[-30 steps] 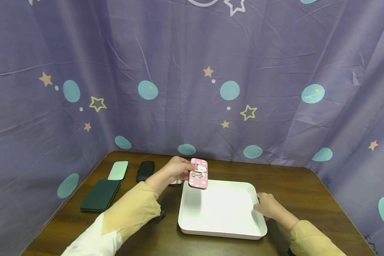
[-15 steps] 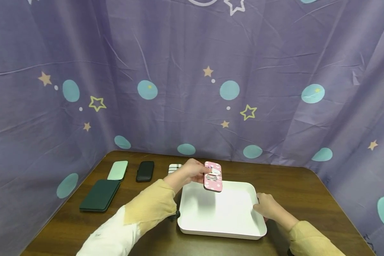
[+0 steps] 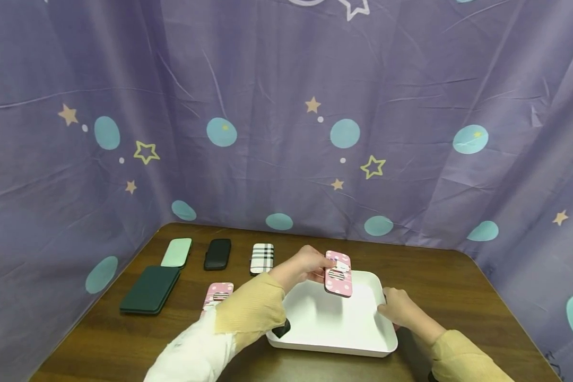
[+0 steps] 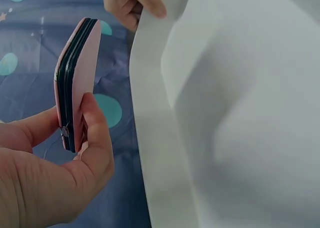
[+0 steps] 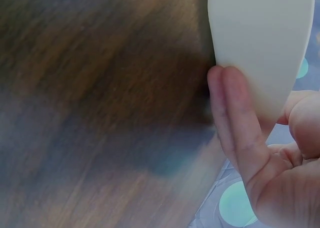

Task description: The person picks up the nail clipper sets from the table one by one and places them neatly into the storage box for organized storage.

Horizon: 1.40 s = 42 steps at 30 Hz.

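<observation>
My left hand (image 3: 310,262) pinches a slim pink polka-dot case (image 3: 338,278) between thumb and fingers, above the back part of a white tray (image 3: 331,347). From the left wrist view, the case (image 4: 77,82) stands tilted on edge, showing a dark seam and a small metal piece near its lower end. On the tray's right side, my right hand (image 3: 396,307) grips the wall. The right wrist view has two fingers (image 5: 235,97) lying along the wall's outer face, with the thumb on the other side. The tray's left part is partly hidden by my left forearm.
Left of the tray on the wooden table (image 3: 458,297) lie a plaid case (image 3: 262,258), a black case (image 3: 217,254), a mint case (image 3: 176,252), a dark green flat case (image 3: 150,289) and another pink case (image 3: 218,293), partly behind my sleeve. A purple curtain (image 3: 277,180) stands behind.
My left hand has carried the pink case rightward and slightly nearer, farther over the tray. The plaid case and the second pink case have come into view. The right hand stays on the tray.
</observation>
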Each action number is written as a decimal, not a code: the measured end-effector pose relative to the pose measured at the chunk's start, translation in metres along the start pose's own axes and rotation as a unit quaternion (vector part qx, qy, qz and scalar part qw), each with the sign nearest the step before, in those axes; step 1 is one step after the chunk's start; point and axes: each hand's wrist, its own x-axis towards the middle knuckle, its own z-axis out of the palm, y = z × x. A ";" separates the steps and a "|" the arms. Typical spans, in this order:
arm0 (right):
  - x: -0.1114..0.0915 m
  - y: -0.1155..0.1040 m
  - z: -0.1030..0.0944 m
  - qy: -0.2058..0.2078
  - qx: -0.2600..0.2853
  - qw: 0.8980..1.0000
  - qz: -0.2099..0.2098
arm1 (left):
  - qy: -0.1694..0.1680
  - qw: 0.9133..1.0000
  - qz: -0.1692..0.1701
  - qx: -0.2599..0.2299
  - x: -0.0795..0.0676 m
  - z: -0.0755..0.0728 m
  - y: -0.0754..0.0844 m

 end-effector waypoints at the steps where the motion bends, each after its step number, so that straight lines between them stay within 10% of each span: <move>1: 0.000 0.000 0.000 0.001 0.001 1.000 0.000 | -0.002 1.000 -0.002 0.000 0.002 0.003 -0.001; 25: -0.001 -0.008 -0.002 -0.001 0.036 0.999 0.001 | 0.012 0.999 -0.030 0.025 0.012 0.050 -0.025; 42: -0.004 -0.004 -0.009 0.010 0.064 0.998 0.001 | -0.028 0.990 -0.040 0.136 0.006 0.072 -0.039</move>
